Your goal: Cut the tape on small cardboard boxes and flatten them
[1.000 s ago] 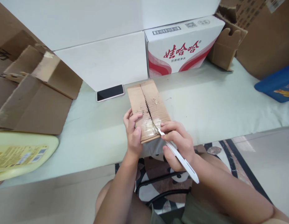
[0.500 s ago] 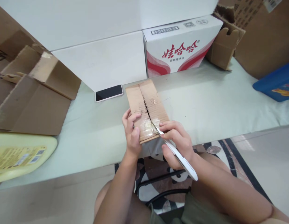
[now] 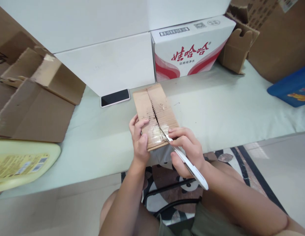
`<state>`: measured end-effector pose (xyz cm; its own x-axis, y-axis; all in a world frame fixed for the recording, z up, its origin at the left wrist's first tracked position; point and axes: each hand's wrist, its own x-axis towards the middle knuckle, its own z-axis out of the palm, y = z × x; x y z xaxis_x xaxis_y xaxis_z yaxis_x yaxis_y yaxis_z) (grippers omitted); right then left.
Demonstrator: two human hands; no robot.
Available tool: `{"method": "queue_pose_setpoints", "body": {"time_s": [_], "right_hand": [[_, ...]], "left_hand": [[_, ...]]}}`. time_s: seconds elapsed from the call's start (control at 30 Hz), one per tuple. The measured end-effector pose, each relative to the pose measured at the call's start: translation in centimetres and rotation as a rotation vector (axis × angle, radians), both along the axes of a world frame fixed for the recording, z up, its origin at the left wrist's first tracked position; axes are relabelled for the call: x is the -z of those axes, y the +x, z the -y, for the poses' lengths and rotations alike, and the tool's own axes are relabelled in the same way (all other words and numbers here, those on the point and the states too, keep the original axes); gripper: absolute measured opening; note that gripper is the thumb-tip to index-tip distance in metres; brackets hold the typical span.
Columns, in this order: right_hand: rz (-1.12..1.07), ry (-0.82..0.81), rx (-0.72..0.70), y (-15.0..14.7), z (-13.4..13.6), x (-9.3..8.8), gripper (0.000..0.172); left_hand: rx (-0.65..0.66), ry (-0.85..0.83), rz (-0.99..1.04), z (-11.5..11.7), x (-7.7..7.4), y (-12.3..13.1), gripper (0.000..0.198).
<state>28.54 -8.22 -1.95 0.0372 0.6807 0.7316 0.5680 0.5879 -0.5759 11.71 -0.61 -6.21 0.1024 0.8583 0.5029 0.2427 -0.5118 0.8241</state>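
A small brown cardboard box (image 3: 164, 108) lies tilted at the table's near edge, with a dark slit along its middle seam and clear tape on its near end. My left hand (image 3: 141, 139) grips the box's left side, thumb at the near corner and fingers curled over the edge. In my right hand (image 3: 188, 150) is a white utility knife (image 3: 189, 164), closed in the fingers. Its blade tip touches the taped seam where the slit ends. Part of the knife's body is hidden by my fingers.
A phone (image 3: 115, 97) lies behind the box to the left. White cartons (image 3: 105, 62) and a red-and-white water carton (image 3: 189, 55) stand at the back. Brown boxes (image 3: 34, 108) and a yellow bottle (image 3: 24, 164) are left; a blue container (image 3: 290, 87) is right.
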Motion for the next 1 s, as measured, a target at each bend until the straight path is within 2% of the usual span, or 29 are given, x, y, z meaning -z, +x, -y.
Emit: {"method": "queue_pose_setpoints", "body": {"time_s": [1.0], "right_hand": [[-0.014, -0.016, -0.014, 0.01, 0.10, 0.14, 0.026]], "left_hand": [[-0.020, -0.049, -0.002, 0.01, 0.19, 0.06, 0.045]]}}
